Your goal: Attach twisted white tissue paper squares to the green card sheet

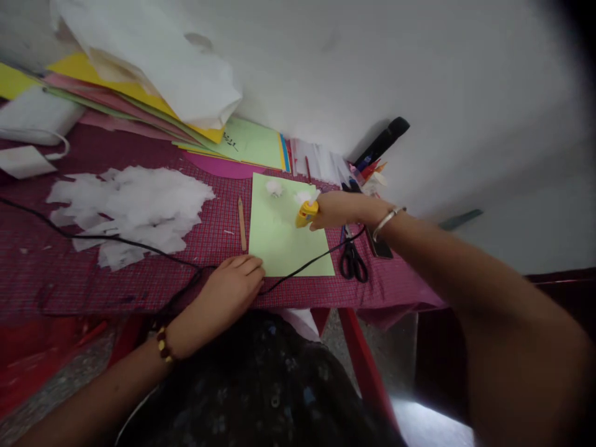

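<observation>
A light green sheet (288, 245) lies on the checked tablecloth. My right hand (333, 210) is closed round a yellow glue gun (306, 214) above the sheet's upper right part. A white tuft (303, 197) shows just behind the tool; whether they touch I cannot tell. Another small white tuft (274, 188) sits near the sheet's top edge. At the lower left corner of the sheet my left hand (239, 280) rests flat, holding nothing visible. A black cord (302, 267) runs across the sheet's lower part.
White paper pieces (135, 208) are heaped on the left. A wooden pencil-like stick (242, 225) lies left of the sheet, black-handled scissors (354, 264) and a phone (382, 248) to its right. Stacked coloured papers (130, 105) and plastic sleeves (319, 162) line the wall.
</observation>
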`<state>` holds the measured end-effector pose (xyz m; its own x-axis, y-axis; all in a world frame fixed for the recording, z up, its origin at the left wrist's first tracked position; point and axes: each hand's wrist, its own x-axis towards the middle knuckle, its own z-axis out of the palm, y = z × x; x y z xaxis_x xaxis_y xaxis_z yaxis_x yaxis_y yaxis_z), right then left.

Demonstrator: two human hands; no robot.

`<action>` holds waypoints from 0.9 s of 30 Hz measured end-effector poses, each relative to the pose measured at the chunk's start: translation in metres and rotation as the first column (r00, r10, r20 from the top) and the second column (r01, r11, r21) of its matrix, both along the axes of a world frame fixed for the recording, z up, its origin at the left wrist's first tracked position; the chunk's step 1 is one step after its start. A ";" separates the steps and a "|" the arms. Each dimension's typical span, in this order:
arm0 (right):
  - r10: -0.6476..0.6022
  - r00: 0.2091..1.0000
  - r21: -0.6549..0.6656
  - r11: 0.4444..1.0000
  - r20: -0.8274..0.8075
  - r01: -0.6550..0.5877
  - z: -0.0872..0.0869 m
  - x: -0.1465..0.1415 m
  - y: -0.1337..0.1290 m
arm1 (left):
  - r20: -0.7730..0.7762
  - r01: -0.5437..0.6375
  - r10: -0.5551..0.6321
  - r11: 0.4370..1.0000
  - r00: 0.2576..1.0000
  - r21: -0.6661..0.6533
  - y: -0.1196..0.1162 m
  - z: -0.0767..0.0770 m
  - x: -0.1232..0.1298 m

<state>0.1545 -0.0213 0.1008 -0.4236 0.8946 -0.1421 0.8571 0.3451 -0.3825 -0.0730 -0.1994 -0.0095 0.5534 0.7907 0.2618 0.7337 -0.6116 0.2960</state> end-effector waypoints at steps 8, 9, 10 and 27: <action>-0.389 0.820 -0.238 0.919 -0.420 0.314 -0.055 0.033 -0.070 | 0.074 -0.009 0.006 0.999 0.997 0.046 0.001 -0.009 0.002; -0.390 0.806 -0.283 0.915 -0.445 0.287 -0.062 0.033 -0.071 | 0.071 -0.010 0.007 0.999 0.997 0.044 0.001 -0.010 0.002; -0.385 0.798 -0.305 0.915 -0.463 0.264 -0.068 0.033 -0.070 | 0.065 -0.012 0.009 0.999 0.998 0.044 0.001 -0.011 0.001; -0.183 0.964 -0.062 0.983 -0.194 0.174 -0.065 0.014 -0.050 | 0.067 -0.007 0.002 0.997 0.998 0.073 0.001 -0.008 -0.002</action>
